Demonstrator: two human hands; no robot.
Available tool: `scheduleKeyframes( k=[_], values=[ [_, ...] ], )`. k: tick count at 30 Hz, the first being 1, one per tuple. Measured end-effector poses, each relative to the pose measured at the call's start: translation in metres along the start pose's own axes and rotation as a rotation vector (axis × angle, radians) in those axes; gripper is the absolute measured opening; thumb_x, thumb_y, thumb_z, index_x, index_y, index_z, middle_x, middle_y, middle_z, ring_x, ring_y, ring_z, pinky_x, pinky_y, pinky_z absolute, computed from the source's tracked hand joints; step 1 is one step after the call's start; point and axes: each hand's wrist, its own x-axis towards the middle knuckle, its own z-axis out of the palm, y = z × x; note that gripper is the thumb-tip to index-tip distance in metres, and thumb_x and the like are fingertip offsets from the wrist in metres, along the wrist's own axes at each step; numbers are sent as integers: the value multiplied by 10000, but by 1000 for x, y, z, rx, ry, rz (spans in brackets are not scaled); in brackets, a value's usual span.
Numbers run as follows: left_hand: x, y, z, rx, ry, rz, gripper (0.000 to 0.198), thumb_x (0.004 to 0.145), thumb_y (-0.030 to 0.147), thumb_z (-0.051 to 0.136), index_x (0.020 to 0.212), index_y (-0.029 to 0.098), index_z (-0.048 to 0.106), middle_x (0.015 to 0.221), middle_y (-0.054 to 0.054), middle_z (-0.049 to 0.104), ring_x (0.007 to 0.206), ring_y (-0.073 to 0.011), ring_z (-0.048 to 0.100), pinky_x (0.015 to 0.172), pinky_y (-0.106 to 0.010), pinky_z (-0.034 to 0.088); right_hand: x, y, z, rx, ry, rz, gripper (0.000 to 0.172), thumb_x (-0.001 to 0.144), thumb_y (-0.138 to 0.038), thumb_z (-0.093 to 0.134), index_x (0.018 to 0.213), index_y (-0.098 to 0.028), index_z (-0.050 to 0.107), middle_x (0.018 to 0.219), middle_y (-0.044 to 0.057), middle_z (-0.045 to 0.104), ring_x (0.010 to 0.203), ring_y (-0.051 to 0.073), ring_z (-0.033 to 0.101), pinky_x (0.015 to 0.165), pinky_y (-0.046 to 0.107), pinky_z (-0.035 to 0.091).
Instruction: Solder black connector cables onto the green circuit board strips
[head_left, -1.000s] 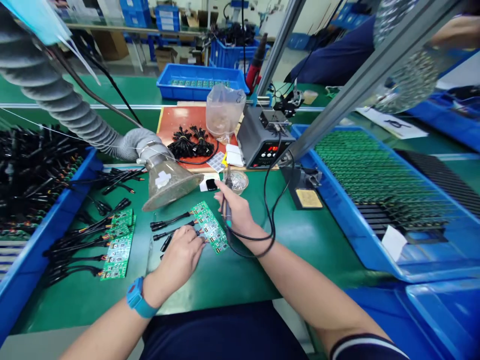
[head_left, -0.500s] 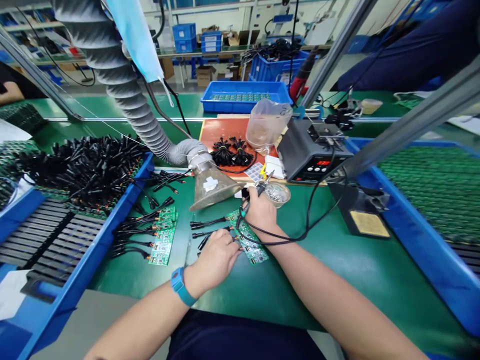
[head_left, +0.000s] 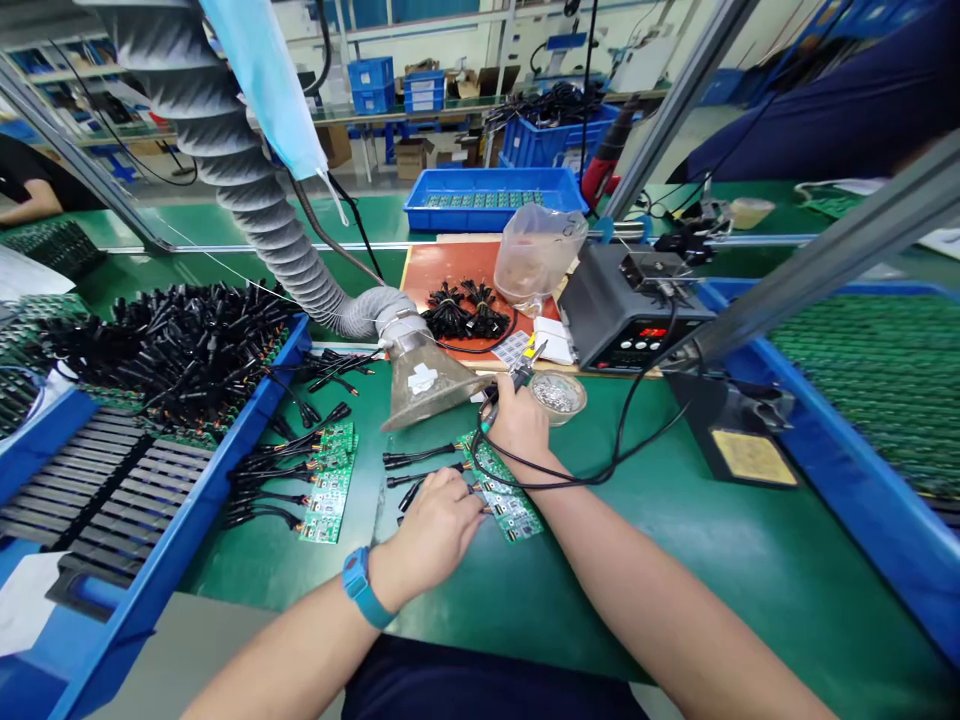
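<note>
My right hand is closed round a soldering iron, whose tip points up and right toward a small dish of solder bits. A black cord loops from the iron past my wrist to the soldering station. My left hand has its fingers curled down on the left edge of a green circuit board, where black cables meet it. What the fingers pinch is hidden. A clear fume hood on a grey ribbed hose hangs just above and left of the board.
More green boards with black leads lie left. A blue tray holds black cable heaps and strips. Another blue tray of green boards stands right, behind an iron stand. A person's arm shows far left.
The view has swung left since a second ago, revealing the left tray. My right hand has drawn the iron back up off the board toward the dish. My left hand stays on the board.
</note>
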Motion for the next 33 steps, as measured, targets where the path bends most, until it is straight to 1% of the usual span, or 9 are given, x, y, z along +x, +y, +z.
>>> scheduleKeyframes(
  k=[7, 12, 14, 16, 20, 23, 27, 29, 33],
  values=[
    [2, -6, -3, 28, 28, 43, 181, 1017, 222, 545, 991, 166, 716, 874, -82, 637, 912, -247, 528, 804, -398, 501, -1, 2, 4, 75, 50, -33, 357, 974, -216, 540, 1323, -150, 570, 993, 135, 647, 885, 272, 628, 716, 312, 432],
    [2, -14, -15, 161, 131, 89, 188, 1025, 207, 529, 1034, 171, 714, 859, -84, 644, 976, -268, 571, 813, -416, 523, -14, 15, -4, 155, 112, -130, 359, 995, -259, 547, 1335, -151, 587, 1065, 141, 679, 901, 255, 673, 748, 307, 503],
    [-7, -18, -31, 184, 211, 122, 155, 1011, 187, 554, 1083, 167, 689, 931, -97, 674, 1053, -275, 592, 881, -434, 533, -26, 29, -9, 191, 130, -190, 344, 1005, -289, 542, 1320, -167, 606, 1111, 134, 690, 922, 244, 688, 773, 306, 527],
    [-19, -30, -56, 201, 312, 117, 131, 990, 160, 578, 1085, 176, 667, 958, -91, 691, 992, -244, 629, 870, -406, 543, -41, 46, -14, 246, 160, -261, 308, 1010, -299, 540, 1274, -167, 633, 1111, 124, 706, 902, 225, 697, 781, 298, 542],
    [-24, -85, -115, 433, 408, -34, 115, 981, 224, 568, 969, 177, 672, 866, -85, 705, 818, -238, 656, 785, -391, 555, -62, 72, -19, 417, 322, -416, 237, 1014, -240, 537, 1196, -140, 651, 926, 92, 718, 724, 185, 672, 689, 286, 538],
    [1, -133, -142, 613, 196, -163, 287, 984, 246, 449, 1036, 140, 711, 985, -155, 740, 914, -305, 676, 834, -448, 551, -66, 76, -19, 486, 379, -425, 219, 1008, -217, 542, 1185, -147, 651, 833, 66, 694, 654, 175, 640, 629, 283, 513],
    [43, -169, -143, 622, -206, -127, 287, 910, 155, 444, 956, 135, 727, 971, -185, 743, 936, -311, 668, 864, -435, 531, -64, 71, -21, 537, 351, -431, 213, 1007, -202, 532, 1177, -164, 652, 821, 57, 685, 649, 176, 638, 608, 281, 499],
    [56, -174, -139, 617, -269, -122, 234, 877, 133, 475, 811, 147, 699, 851, -176, 725, 856, -302, 667, 819, -414, 526, -65, 70, -24, 560, 347, -429, 212, 1003, -201, 540, 1182, -171, 650, 823, 53, 683, 664, 179, 645, 612, 279, 495],
    [65, -173, -144, 620, -233, -136, 206, 840, 141, 521, 655, 182, 602, 732, -142, 684, 769, -285, 660, 762, -382, 523, -66, 72, -28, 619, 347, -401, 219, 1002, -205, 553, 1197, -176, 646, 825, 48, 677, 674, 181, 645, 620, 282, 488]
  ],
)
